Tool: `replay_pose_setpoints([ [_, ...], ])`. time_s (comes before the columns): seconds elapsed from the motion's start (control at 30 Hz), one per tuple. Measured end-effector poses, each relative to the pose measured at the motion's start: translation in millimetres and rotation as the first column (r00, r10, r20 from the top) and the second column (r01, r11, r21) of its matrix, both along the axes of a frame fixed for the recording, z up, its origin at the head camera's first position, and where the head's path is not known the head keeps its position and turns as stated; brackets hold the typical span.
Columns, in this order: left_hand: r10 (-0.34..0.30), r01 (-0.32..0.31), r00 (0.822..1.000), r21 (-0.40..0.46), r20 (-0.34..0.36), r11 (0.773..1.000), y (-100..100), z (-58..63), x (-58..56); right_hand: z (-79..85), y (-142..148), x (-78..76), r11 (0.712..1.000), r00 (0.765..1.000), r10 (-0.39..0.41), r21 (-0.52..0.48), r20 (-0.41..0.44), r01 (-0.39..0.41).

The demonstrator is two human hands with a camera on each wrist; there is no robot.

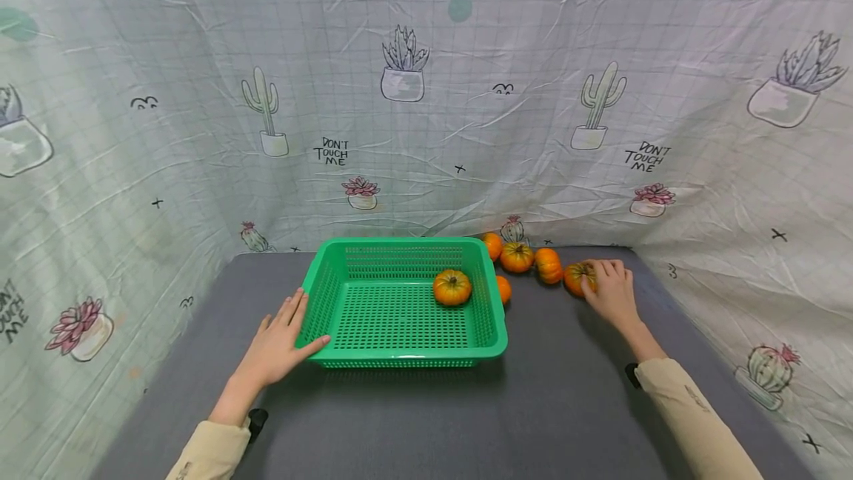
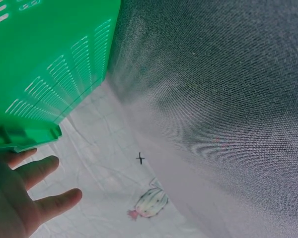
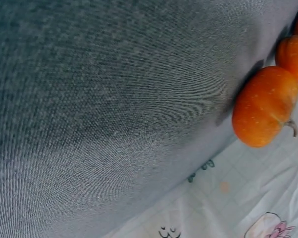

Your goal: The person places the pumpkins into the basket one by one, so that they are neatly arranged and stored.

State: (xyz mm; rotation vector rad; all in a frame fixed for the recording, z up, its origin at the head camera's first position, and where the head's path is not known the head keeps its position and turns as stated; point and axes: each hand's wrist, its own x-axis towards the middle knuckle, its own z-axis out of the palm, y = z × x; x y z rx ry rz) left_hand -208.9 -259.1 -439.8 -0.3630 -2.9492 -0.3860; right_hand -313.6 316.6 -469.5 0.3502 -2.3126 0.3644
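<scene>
A green plastic basket point(image 1: 406, 352) with slotted sides sits on the grey table. One small orange pumpkin point(image 1: 452, 288) lies inside it, towards the right. My left hand point(image 1: 276, 352) rests on the basket's left front corner, fingers stretched out along the rim; the left wrist view shows its fingers point(image 2: 59, 202) beside the green wall. My right hand point(image 1: 611, 292) is over the rightmost pumpkin point(image 1: 574, 280), thumb and fingers spread and slightly bent. In the right wrist view a pumpkin point(image 3: 265, 109) shows no fingers on its visible side, and the hand is out of frame.
More pumpkins stand in a row from the basket's back right corner: one point(image 1: 492, 244), another point(image 1: 516, 257) and a ribbed one point(image 1: 549, 266). One more pumpkin point(image 1: 504, 290) is partly hidden by the basket's right wall. A cactus-print cloth point(image 1: 460, 117) surrounds the table point(image 1: 426, 421).
</scene>
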Motion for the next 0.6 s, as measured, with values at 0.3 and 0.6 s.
replay_pose_setpoints([
  [0.3,-0.004,0.004,1.0,-0.002,0.003,1.0,1,0.0,-0.7,-6.1,7,-8.0,0.998,0.989,-0.055,-0.021,0.136,0.058],
  [0.6,-0.004,0.004,1.0,0.003,0.012,1.0,0,0.1,-0.2,-4.5,14,-16.7,0.989,0.941,-0.111,-0.054,0.319,0.135],
])
